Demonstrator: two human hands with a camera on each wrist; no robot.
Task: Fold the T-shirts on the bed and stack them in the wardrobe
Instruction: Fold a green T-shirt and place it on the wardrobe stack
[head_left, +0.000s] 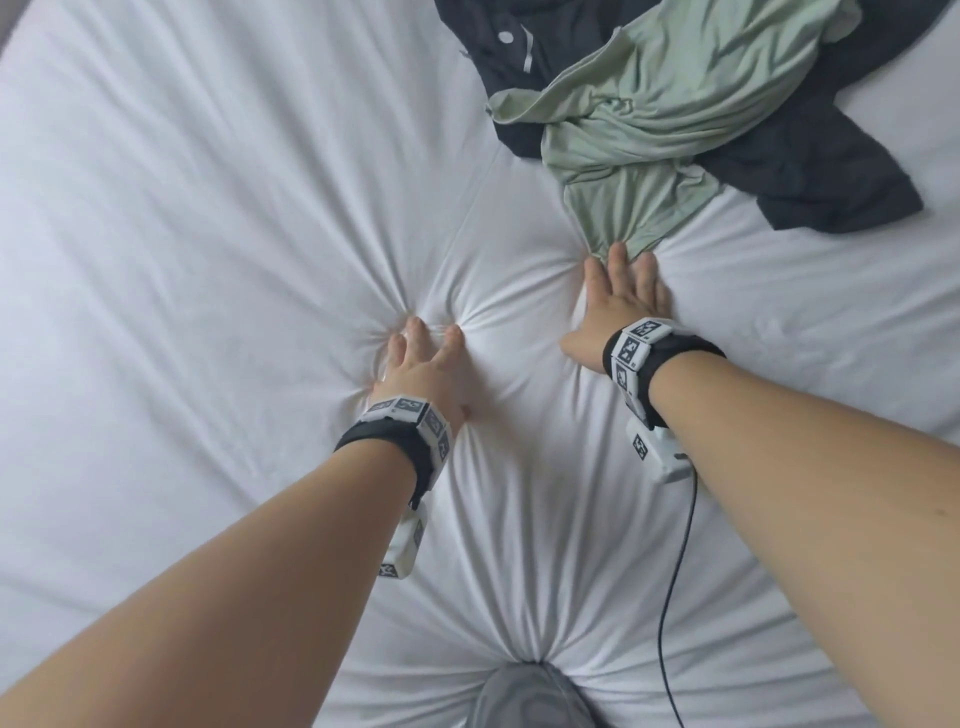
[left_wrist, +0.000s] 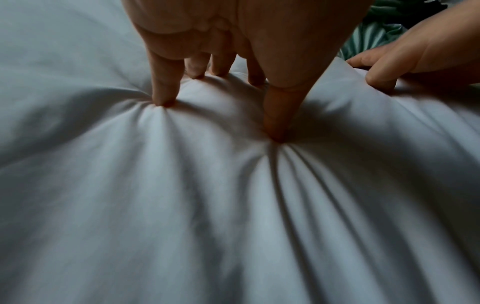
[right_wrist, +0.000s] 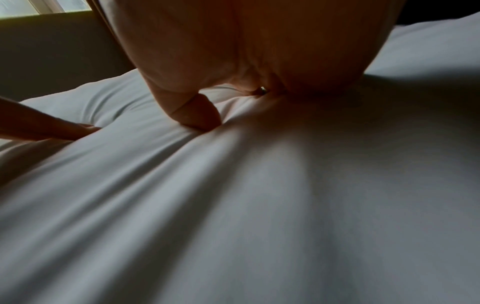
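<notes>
1. While its spread fingers (left_wrist: 162, 90) dig into the white sheet (head_left: 208, 260), the left hand (head_left: 423, 371) presses down at frame centre.
2. Right of it, the right hand (head_left: 621, 301) lies flat, fingers apart, fingertips on the green T-shirt (head_left: 675, 104).
3. Upper right, that shirt lies crumpled over a dark shirt (head_left: 810, 176).

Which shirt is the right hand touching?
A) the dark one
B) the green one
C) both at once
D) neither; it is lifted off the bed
B: the right hand lies on the bed with its fingertips on the near edge of the green shirt, while the dark shirt lies farther off, partly under it.
</notes>
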